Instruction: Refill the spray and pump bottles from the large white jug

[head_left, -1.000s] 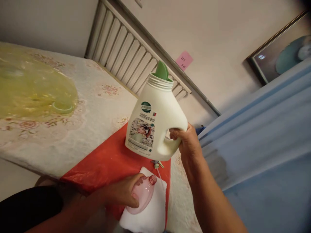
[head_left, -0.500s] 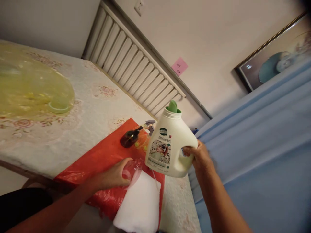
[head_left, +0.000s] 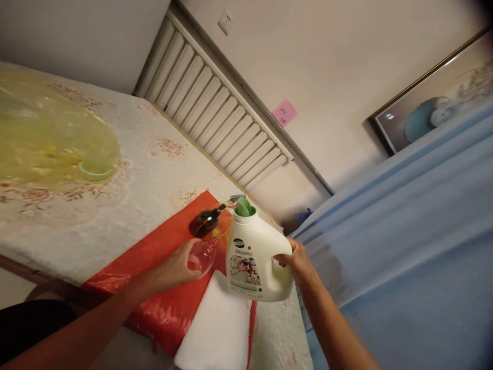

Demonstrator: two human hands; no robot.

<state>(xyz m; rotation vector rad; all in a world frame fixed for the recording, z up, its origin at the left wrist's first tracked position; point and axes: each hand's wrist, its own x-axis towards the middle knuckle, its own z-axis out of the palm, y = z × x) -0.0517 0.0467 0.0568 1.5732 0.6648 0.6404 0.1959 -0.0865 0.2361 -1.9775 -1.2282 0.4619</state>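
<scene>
My right hand [head_left: 298,261] is closed round the handle of a large cream detergent jug [head_left: 250,277] with a flower label. The jug is uncapped, showing a green pouring spout [head_left: 244,207] in its neck. Wrapped in my left hand [head_left: 179,266] is a small clear plastic bottle [head_left: 203,255], tilted with its open neck up toward the jug. A gap separates bottle neck and spout. Behind them a dark pump bottle [head_left: 206,222] lies on a red plastic sheet [head_left: 154,257]. A folded white cloth [head_left: 215,329] lies under the jug, partly on the sheet.
A floral tablecloth [head_left: 154,174] covers the table. At the left is a yellowish translucent plastic bag [head_left: 50,133] with a round-rimmed item inside. A white radiator [head_left: 215,97] runs along the wall, and a blue curtain [head_left: 408,246] hangs at the right.
The jug in my right hand has moved down and to the left, closer above the white cloth. My left hand has shifted slightly left and up with the clear bottle.
</scene>
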